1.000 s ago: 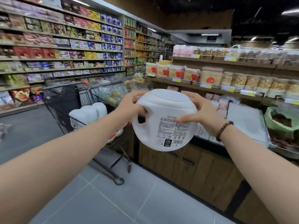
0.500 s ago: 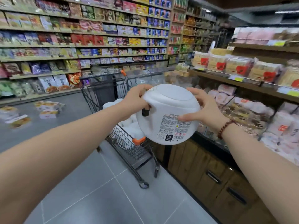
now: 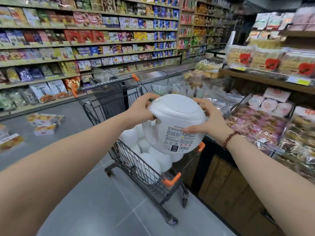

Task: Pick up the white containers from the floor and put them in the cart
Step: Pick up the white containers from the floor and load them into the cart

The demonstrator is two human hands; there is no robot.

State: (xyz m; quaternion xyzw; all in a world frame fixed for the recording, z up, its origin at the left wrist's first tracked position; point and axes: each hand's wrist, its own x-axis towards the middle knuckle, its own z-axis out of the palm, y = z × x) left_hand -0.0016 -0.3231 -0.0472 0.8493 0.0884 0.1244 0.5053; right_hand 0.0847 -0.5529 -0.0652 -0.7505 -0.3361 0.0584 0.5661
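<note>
Holding white container [image 3: 173, 126] between left hand [image 3: 141, 108] and right hand [image 3: 208, 120], fingers curled round its sides; suspended just above cart [image 3: 136, 167], long axis pointing down toward stacked containers [image 3: 153, 159]; both hands equally near; straight descent judged next.

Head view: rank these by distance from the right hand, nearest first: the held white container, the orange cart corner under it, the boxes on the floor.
1. white container: gripped by the right hand itself, centre.
2. orange cart corner: just below that hand.
3. floor boxes: far left, across the aisle.
</note>
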